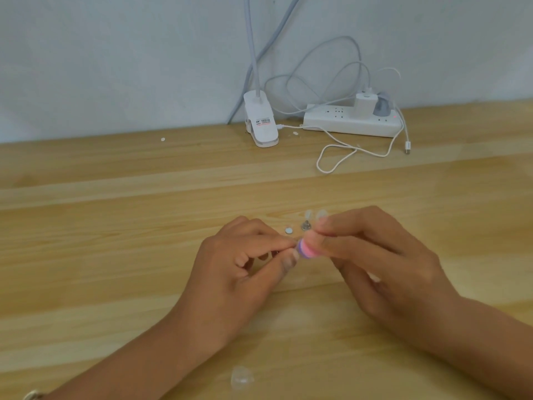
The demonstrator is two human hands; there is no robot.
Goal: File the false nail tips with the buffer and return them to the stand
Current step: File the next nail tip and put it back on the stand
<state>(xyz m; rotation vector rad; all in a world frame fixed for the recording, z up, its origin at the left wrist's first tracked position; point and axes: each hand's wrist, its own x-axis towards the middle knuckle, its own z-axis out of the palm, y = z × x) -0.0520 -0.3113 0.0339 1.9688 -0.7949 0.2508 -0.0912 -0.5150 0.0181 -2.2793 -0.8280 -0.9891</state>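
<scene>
My right hand [383, 264] pinches the pink-and-purple foam buffer block [308, 249]; left hand [239, 272] pinches, presumably, a hidden nail tip. I keep strokes light.

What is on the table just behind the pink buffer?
A small metal stand with a clear nail tip on it, and a white disc to its left. The right hand covers the base of a second tip.

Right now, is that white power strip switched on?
On, it seems: a small red light glows at the right end of the power strip.
</scene>
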